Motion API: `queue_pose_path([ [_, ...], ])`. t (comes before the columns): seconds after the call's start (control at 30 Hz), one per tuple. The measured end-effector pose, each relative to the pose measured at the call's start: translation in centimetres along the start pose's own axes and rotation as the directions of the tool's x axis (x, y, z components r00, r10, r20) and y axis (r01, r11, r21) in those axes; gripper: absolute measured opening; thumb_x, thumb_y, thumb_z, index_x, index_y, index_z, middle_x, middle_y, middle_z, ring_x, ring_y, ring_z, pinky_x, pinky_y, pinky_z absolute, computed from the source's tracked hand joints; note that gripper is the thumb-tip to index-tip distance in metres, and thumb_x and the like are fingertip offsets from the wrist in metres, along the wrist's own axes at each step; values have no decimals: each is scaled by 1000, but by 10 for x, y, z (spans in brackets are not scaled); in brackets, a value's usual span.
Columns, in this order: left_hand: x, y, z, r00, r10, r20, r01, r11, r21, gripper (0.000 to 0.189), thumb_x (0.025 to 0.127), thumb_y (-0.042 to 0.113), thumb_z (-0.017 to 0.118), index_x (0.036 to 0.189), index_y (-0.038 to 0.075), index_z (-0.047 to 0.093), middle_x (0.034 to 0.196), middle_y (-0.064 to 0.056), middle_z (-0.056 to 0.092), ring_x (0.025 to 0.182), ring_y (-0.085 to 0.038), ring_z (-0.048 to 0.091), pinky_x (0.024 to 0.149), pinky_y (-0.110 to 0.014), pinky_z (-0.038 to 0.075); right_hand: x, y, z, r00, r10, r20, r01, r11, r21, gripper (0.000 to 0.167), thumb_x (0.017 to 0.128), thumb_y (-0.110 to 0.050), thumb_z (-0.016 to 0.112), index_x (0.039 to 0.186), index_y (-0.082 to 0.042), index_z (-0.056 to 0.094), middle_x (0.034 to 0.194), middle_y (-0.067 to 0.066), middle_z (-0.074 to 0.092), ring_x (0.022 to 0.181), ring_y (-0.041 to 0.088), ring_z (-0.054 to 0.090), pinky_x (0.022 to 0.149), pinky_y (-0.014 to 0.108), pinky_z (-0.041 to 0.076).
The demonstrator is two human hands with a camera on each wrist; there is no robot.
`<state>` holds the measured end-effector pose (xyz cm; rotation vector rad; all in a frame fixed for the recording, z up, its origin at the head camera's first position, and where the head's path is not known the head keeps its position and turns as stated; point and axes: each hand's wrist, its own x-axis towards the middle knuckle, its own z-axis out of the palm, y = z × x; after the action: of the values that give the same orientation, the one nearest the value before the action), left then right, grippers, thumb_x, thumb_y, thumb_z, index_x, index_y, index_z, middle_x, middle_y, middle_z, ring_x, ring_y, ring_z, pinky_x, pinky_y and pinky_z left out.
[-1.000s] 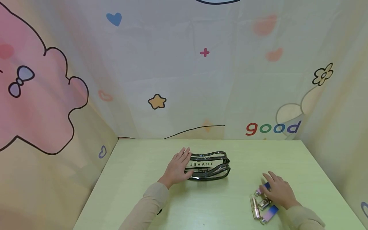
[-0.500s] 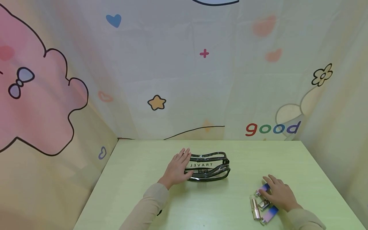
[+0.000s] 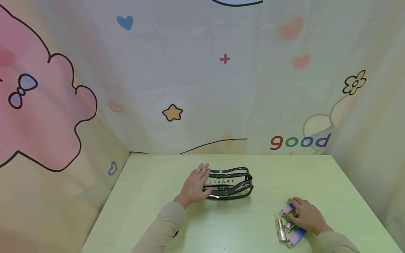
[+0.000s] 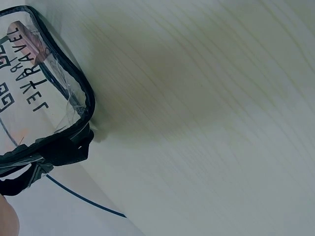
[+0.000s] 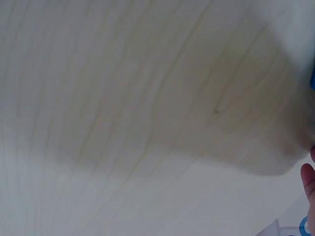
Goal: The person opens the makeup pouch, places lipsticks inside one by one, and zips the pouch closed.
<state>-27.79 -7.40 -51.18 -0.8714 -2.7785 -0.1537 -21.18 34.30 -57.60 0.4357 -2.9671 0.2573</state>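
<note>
1. Far left: pink cartoon print [image 3: 60, 140] with pale bow [image 3: 21, 91], on side cloth beside pale green table [image 3: 148, 189].
2. Behind table: printed back cloth [image 3: 196, 70], bearing blue heart [image 3: 125, 23], orange star [image 3: 172, 112] and, toward right, multicolored "good" lettering [image 3: 296, 141].
3. Beige left sleeve [image 3: 161, 225]: comes in from bottom edge; small dark strap-like bit [image 3: 175, 233] showing just below.
4. Left hand [image 3: 193, 184]: rests at left end of clear TRAVEL pouch [image 3: 231, 191]. Fingers straight, nearly together, pointing away; thumb spread apart, at pouch's near side.
5. Pouch position: on table, near middle. Black trim; lettering mirrored in head view. Black tab [image 4: 66, 150] at one end in left wrist view.
6. Well apart from pouch, toward right front: gold lipstick with clear cap [image 3: 280, 228], lying flat, capped end away.
7. Upper blue-pink tube [image 3: 287, 209]: slanted, silvery end left, between thumb and forefinger of right hand [image 3: 308, 215].
8. Short metallic tube [image 3: 289, 226]: partly hidden beneath same hand.
9. Lower blue-pink tube [image 3: 296, 237]: slanted, silvery end toward front left, beside gold lipstick.
10. Right fingers: bent over upper tube, thumb apart from forefinger; clamped or not, cannot tell.
11. Beige right sleeve [image 3: 336, 242]: comes in from bottom edge.
</note>
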Motion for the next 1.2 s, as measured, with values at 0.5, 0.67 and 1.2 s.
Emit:
queue_pose_path([
  [0.5, 1, -3, 7, 999, 12, -44, -12, 1000, 3, 69, 84, 43, 47, 139, 5, 28, 148, -7, 19, 137, -23, 14, 106, -39, 24, 2, -5, 0, 996, 65, 54, -67, 997, 33, 54, 74, -51, 60, 103, -5, 60, 100, 12, 55, 89, 28, 54, 67, 44, 48],
  [0.67, 1, -2, 7, 999, 14, -47, -13, 1000, 7, 69, 84, 44, 45, 138, 4, 28, 147, -8, 20, 137, -24, 14, 106, -40, 25, 2, -5, 2, 999, 37, 8, -37, 999, 13, 39, 75, -35, 65, 99, -4, 62, 95, 11, 57, 87, 28, 54, 68, 44, 48],
  [1.2, 0, -3, 7, 1000, 2, -21, -2, 1000, 12, 69, 85, 44, 45, 139, 6, 27, 149, -5, 15, 137, -21, 10, 107, -39, 23, 2, -3, 3, 998, 1, -55, -1, 1000, -10, 24, 74, -7, 62, 98, -3, 61, 78, 2, 52, 69, 14, 47, 57, 32, 42],
])
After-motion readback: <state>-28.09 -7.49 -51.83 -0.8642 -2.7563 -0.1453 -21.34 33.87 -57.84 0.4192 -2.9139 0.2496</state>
